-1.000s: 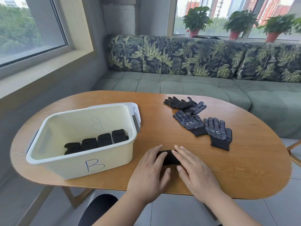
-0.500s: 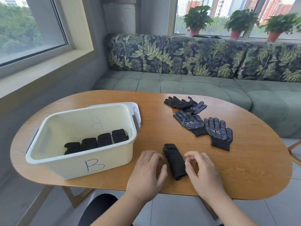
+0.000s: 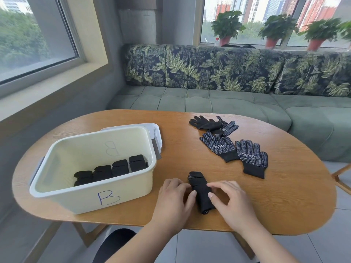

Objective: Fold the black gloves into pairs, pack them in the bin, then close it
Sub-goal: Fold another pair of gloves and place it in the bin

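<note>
The left hand (image 3: 174,198) has its fingers curled at the bin-side edge of the glove bundle (image 3: 200,190), thumb against the fabric, in what reads as a light pinch. The right hand (image 3: 233,204) is loosely spread on the opposite edge. Its thumb tip and forefinger rest on the bundle, and no closed grip is visible. The bundle, one folded pair, lies flat on the table (image 3: 284,196), just beside the bin (image 3: 91,198) off its near right corner, with its long axis running away from the person. Inside the bin, four packed bundles (image 3: 112,168) stand in a row along the floor, and there is free floor on the side of the row nearer the far wall. The lid (image 3: 157,130) lies against the bin's far right corner, partly hidden by it. Four loose gloves lie farther right of the bin and well apart from it: two dotted gloves (image 3: 218,147) palm-up and touching, and an overlapping pair (image 3: 212,125) beyond them. The step in hand appears to be finishing the fifth fold. The next move calls for a firm grip round the bundle so the fold does not spring open, then a lift over the bin's rim and placement in line with the row. Two pairs are not yet folded, and the bin is not yet closed.
</note>
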